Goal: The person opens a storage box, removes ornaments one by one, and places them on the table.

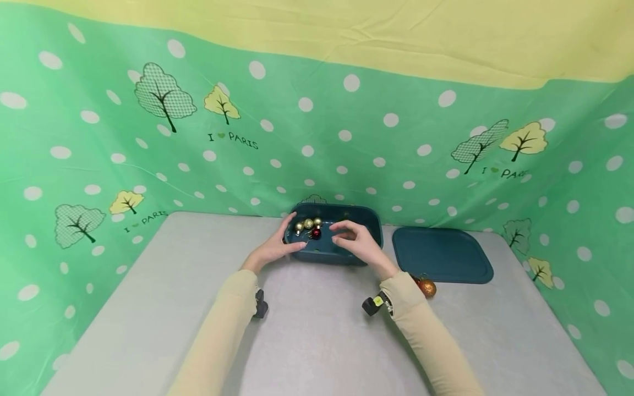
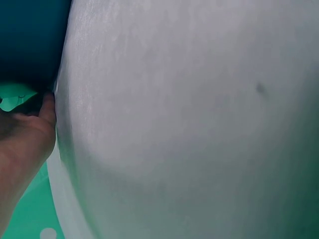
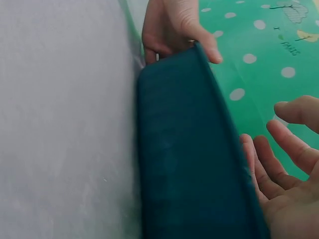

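Note:
A dark blue plastic box (image 1: pixel 327 257) stands at the back of the table. My left hand (image 1: pixel 271 248) holds its left end, thumb over the front rim and fingers along the outer side. In the right wrist view, that left hand (image 3: pixel 172 25) shows at the box's far end. Inside the box lie several small gold Christmas balls (image 1: pixel 309 224) and a dark red one (image 1: pixel 316 234). My right hand (image 1: pixel 360 242) is above the box's right half, fingers loosely bent and apart. No object shows between the right hand's fingers (image 3: pixel 294 144).
A dark blue lid (image 1: pixel 441 254) lies flat on the table (image 1: pixel 307 330) right of the box. An orange glitter ball (image 1: pixel 427 287) sits by the lid's front edge, beside my right sleeve (image 1: pixel 421 319). A green dotted cloth (image 1: pixel 277 126) hangs close behind the box.

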`<act>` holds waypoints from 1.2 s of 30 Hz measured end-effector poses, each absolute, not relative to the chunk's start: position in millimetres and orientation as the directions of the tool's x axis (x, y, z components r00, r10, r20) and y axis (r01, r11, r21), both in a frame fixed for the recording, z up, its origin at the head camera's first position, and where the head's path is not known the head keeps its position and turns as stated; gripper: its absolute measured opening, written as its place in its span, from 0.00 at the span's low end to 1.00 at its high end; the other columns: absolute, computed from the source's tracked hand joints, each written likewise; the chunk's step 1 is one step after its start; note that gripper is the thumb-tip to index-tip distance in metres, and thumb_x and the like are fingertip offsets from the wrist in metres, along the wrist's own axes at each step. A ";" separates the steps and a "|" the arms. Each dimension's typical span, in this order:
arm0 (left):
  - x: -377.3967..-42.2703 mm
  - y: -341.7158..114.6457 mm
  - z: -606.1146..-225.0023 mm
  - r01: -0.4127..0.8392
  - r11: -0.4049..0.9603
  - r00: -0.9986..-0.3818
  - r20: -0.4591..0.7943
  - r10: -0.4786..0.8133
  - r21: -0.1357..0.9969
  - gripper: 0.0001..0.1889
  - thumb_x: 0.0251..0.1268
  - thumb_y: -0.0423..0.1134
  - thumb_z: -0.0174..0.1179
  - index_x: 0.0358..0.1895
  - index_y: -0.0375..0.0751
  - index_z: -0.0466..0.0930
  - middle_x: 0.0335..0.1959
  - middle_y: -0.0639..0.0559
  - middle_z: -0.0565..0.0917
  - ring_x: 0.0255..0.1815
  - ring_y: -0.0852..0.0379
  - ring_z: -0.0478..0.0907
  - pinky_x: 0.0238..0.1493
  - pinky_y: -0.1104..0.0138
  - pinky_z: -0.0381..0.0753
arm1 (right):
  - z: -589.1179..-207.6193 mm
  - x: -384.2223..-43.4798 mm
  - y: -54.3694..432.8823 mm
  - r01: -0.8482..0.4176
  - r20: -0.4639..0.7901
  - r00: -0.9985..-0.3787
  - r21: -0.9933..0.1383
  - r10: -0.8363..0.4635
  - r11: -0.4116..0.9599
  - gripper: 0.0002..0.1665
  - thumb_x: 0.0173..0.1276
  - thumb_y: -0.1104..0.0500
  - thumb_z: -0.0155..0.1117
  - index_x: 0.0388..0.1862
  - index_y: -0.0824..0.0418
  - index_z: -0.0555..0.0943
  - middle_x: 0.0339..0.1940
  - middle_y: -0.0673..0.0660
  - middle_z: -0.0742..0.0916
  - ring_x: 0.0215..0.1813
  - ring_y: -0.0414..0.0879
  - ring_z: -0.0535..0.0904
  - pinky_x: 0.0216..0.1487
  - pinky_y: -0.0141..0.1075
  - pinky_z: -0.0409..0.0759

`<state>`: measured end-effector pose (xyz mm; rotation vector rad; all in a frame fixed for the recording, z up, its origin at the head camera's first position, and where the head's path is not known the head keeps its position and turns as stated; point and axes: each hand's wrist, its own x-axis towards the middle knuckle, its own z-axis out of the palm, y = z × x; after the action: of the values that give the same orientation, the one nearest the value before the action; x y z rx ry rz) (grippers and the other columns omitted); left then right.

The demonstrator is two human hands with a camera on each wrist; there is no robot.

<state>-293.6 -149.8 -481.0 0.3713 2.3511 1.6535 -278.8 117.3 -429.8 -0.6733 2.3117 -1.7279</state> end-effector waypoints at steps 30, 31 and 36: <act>-292.5 -151.1 -480.5 0.071 0.334 -0.938 -0.051 0.344 0.940 0.49 0.65 0.45 0.63 0.78 0.59 0.36 0.78 0.46 0.36 0.76 0.42 0.37 0.70 0.43 0.46 | -448.3 -324.5 65.5 -0.215 0.044 -0.889 -0.919 -0.455 0.330 0.19 0.66 0.67 0.62 0.56 0.70 0.78 0.54 0.67 0.80 0.52 0.57 0.78 0.50 0.43 0.79; -292.7 -150.7 -480.4 0.068 0.333 -0.938 -0.053 0.342 0.940 0.49 0.64 0.45 0.64 0.78 0.60 0.36 0.78 0.46 0.36 0.76 0.42 0.37 0.70 0.43 0.46 | -449.3 -324.9 65.5 -0.212 0.044 -0.891 -0.920 -0.452 0.330 0.19 0.66 0.67 0.62 0.56 0.70 0.78 0.54 0.67 0.80 0.53 0.57 0.78 0.50 0.43 0.78; -293.7 -150.8 -480.1 0.060 0.324 -0.938 -0.058 0.342 0.944 0.49 0.64 0.45 0.64 0.78 0.60 0.37 0.78 0.47 0.36 0.76 0.42 0.37 0.70 0.43 0.46 | -451.6 -325.6 66.5 -0.179 0.008 -0.891 -0.925 -0.454 0.336 0.20 0.67 0.67 0.62 0.58 0.70 0.77 0.57 0.68 0.79 0.55 0.58 0.76 0.52 0.46 0.77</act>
<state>-293.7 -150.8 -480.1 0.3639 2.3441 1.6557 -325.6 66.5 -451.6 -0.5704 2.3503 -1.5774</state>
